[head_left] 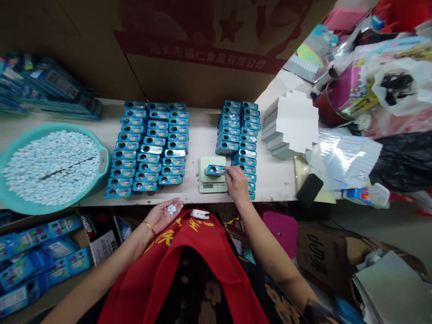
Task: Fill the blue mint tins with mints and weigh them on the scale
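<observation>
My left hand (161,218), palm up and cupped near the table's front edge, holds a small heap of pale blue candies (171,209). With thumb and fingers my right hand (237,183) grips the right end of a small blue box (214,169) over the pale green scale (212,185). A dark round hole shows in the box's top face. Whether the box rests fully on the scale's plate I cannot tell. Rows of similar blue boxes (149,167) stand left of the scale. More boxes (228,131) stand to its right, some with pale candies on top.
A turquoise basin (105,161) full of pale candies, with a dark thin stick on them, sits at left. A large cardboard carton (202,81) borders the table's back. White stacked cards (293,123), a black phone (309,189) and plastic bags (394,157) lie at right.
</observation>
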Demonstrator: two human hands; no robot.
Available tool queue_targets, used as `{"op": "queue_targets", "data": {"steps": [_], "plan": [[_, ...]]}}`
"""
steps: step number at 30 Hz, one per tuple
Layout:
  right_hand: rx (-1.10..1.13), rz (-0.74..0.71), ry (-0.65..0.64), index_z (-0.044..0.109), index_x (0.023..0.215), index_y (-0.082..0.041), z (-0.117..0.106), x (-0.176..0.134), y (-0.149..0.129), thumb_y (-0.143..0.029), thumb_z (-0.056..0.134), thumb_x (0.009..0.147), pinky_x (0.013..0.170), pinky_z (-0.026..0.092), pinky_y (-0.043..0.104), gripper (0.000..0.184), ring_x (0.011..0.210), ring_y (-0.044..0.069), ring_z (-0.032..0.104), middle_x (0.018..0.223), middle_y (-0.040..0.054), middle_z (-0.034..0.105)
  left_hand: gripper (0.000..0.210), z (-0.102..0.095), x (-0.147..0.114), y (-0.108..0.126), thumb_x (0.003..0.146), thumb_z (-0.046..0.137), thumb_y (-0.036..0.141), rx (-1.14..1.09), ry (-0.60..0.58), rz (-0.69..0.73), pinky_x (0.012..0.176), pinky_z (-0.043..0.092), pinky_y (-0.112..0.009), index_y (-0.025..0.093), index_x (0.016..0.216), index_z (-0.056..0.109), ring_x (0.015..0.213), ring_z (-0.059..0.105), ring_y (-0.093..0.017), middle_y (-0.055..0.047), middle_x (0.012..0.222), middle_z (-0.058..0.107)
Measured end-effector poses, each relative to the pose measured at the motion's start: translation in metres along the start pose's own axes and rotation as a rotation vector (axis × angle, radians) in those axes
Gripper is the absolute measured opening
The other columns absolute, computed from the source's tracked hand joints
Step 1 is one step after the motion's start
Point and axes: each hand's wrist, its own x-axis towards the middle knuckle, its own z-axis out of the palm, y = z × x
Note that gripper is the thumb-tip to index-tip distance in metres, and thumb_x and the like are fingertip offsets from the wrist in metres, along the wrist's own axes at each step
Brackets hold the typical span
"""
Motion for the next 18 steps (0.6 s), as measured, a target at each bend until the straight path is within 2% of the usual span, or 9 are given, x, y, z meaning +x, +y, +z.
{"op": "queue_targets", "data": {"steps": [9,18], "plan": [[-0.059,-0.076,-0.142,0.06,0.101,-0.018,-0.003,0.01,0.013,-0.021,0.048,0.08,0.078,0.039,0.033,0.024,0.087,0.02,0.049,0.091,0.0073,0.058,0.021,-0.002,0.005,-0.012,0.077,0.047,0.006,-0.056,-0.003,0.072,0.07,0.054,-0.028,0.006,0.094,0.058,0.085,0.063,-0.021,-0.015,0.088,0.064],[-0.229,-0.13,-0.268,0.06,0.102,-0.018,0.007,0.022,-0.001,-0.025,0.046,0.083,0.075,0.036,0.032,0.025,0.082,0.02,0.048,0.087,0.0077,0.059,0.022,-0.003,0.01,-0.018,0.078,0.046,0.007,-0.088,-0.019,0.078,0.071,0.054,-0.028,0.006,0.097,0.057,0.087,0.062,-0.02,-0.014,0.09,0.064]]}}
